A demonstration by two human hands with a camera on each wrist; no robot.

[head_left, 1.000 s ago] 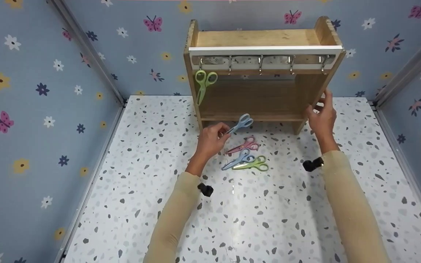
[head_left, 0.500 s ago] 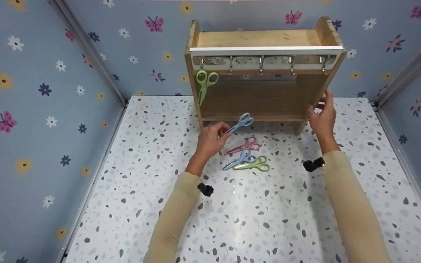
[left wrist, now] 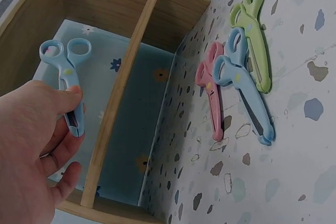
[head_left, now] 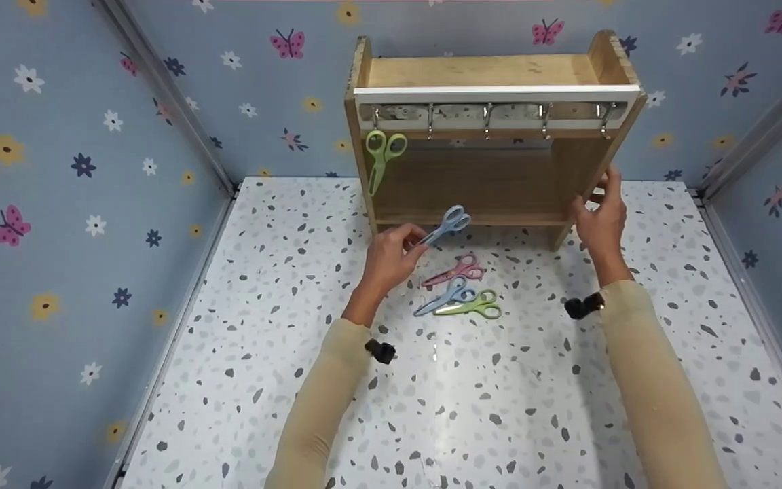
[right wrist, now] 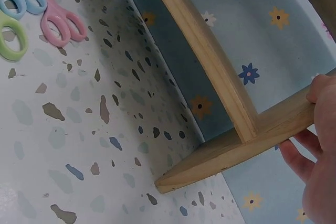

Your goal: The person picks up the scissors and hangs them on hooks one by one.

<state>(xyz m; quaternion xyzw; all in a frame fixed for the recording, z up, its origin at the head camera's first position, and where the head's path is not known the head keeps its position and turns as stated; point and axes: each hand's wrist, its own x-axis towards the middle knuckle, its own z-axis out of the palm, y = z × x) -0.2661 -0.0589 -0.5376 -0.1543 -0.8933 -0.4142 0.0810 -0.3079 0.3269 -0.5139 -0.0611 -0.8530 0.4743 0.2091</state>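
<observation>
My left hand (head_left: 391, 257) pinches a pair of blue scissors (left wrist: 65, 69) by the blades, handle loops pointing up and away, in front of the wooden rack (head_left: 472, 221). With thumb and fingers, my right hand (head_left: 601, 214) grips the edge of the rack's right side panel (right wrist: 220, 156). Green scissors (head_left: 379, 159) hang by one loop from the leftmost of several metal hooks (head_left: 487, 121) on the rack's front. Below the held pair, pink scissors (left wrist: 213, 93), a second blue pair (left wrist: 247, 85) and a second green pair (left wrist: 254, 35) lie close together on the speckled tabletop.
The speckled tabletop (head_left: 499, 407) spreads out in front of the rack. Flowered wall panels (head_left: 282, 102) enclose the left, back and right sides, joined by metal corner posts (head_left: 167, 95). The rack stands near the back wall.
My left hand has lifted very slightly with the blue scissors, tilting their loops a little higher. My right hand stays on the side panel.
</observation>
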